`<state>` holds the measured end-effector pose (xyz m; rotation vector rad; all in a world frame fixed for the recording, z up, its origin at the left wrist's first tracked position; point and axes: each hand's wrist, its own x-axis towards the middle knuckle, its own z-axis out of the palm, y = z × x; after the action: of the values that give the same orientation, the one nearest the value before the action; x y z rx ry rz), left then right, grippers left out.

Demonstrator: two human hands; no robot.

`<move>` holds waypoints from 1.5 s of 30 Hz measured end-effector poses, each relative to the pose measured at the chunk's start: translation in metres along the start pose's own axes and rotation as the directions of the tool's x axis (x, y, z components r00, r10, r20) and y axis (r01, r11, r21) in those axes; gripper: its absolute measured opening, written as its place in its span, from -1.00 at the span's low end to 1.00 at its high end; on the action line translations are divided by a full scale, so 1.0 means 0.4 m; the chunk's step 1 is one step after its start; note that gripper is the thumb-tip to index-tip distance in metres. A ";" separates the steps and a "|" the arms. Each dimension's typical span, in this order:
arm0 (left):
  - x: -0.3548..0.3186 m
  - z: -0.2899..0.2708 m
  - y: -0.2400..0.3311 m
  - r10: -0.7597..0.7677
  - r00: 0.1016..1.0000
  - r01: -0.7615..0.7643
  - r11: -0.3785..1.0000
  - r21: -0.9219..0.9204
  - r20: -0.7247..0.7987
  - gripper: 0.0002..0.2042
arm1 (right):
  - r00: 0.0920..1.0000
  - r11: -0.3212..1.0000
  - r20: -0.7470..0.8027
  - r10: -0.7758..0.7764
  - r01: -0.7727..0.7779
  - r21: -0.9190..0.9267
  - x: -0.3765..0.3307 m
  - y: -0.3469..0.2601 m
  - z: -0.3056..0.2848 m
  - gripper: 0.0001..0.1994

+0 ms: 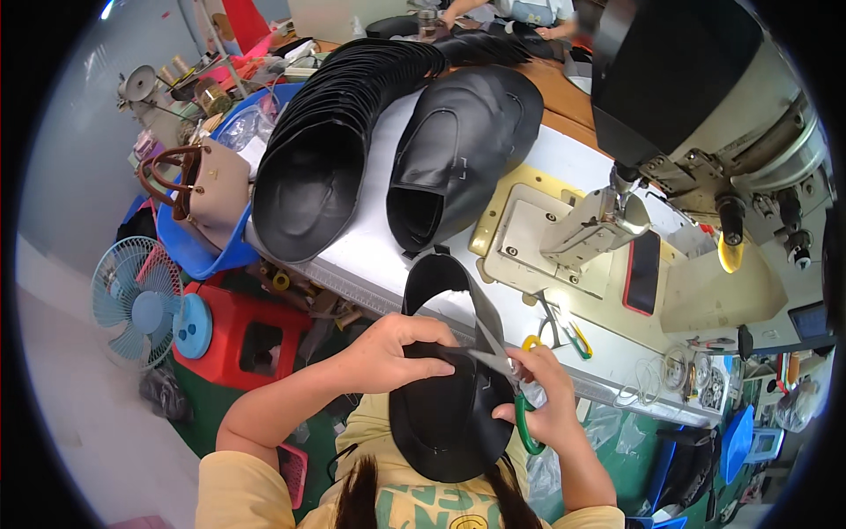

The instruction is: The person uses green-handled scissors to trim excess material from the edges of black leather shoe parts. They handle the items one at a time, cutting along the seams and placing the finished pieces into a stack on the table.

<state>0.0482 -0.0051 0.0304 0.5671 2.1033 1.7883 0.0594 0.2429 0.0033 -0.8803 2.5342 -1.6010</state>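
Note:
My left hand pinches the edge of a black leather-like, hat-shaped piece between thumb and fingers. The piece rests against my front, its rounded rim toward me and a curved band standing up at its far end. My right hand grips scissors with green and yellow on the handles. Their blades are parted and reach left to the piece's edge, close by my left fingertips. Whether they touch the material I cannot make out.
On the white table lie a nested stack of black pieces and another pile. A sewing machine, a phone and green-handled snips are to the right. Left stand a handbag, a fan and a red stool.

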 end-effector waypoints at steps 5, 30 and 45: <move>0.011 0.020 -0.021 0.098 0.993 -0.110 0.970 -0.218 -0.064 -0.92 | 0.973 0.919 0.178 0.146 -0.200 0.340 -0.018 0.004 0.005 -0.30; 0.034 0.035 -0.047 -0.076 0.995 0.031 0.836 -0.547 -0.060 -0.89 | 0.919 0.809 0.332 0.212 -0.356 0.468 -0.055 0.045 0.030 -0.32; 0.045 0.039 -0.042 -0.066 0.997 0.029 0.837 -0.546 -0.048 -0.87 | 0.937 0.795 0.250 0.243 -0.340 0.502 -0.076 0.048 0.054 -0.32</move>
<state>0.0388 0.0150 0.0116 0.2953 1.5020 2.2658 0.0828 0.2453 -0.0313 -0.4997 1.8220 -1.8779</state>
